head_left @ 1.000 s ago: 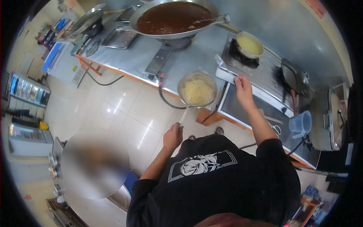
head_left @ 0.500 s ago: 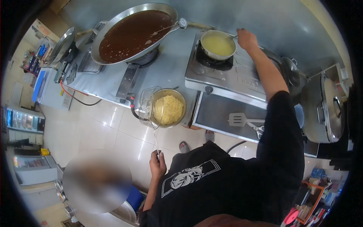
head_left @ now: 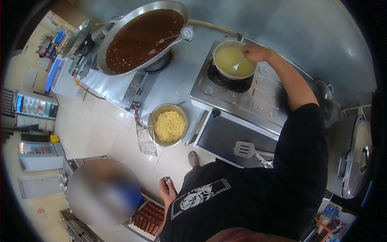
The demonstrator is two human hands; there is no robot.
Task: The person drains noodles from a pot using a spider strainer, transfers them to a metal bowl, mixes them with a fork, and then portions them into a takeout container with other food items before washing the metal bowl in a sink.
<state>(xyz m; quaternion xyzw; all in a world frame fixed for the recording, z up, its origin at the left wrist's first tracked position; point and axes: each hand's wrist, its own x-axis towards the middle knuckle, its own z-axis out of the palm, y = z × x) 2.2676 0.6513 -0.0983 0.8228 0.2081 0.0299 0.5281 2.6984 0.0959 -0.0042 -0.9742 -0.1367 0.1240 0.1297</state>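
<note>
Wok (head_left: 180, 10) upper left, stove (head_left: 258, 97) right of it with pot (head_left: 222, 71) on top; noodles (head_left: 169, 126) in bowl (head_left: 164, 107) mid-frame, strainer (head_left: 145, 135) at its left.

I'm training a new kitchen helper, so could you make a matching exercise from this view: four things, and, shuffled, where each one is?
Things
1. wire strainer
2. fork
3. slotted spatula
4. noodles

Places
A. on the dark surface in front of the stove
B. in the metal bowl
C. in the left hand
D. in the right hand

Pairs: 1-C, 2-D, 3-A, 4-B
</note>
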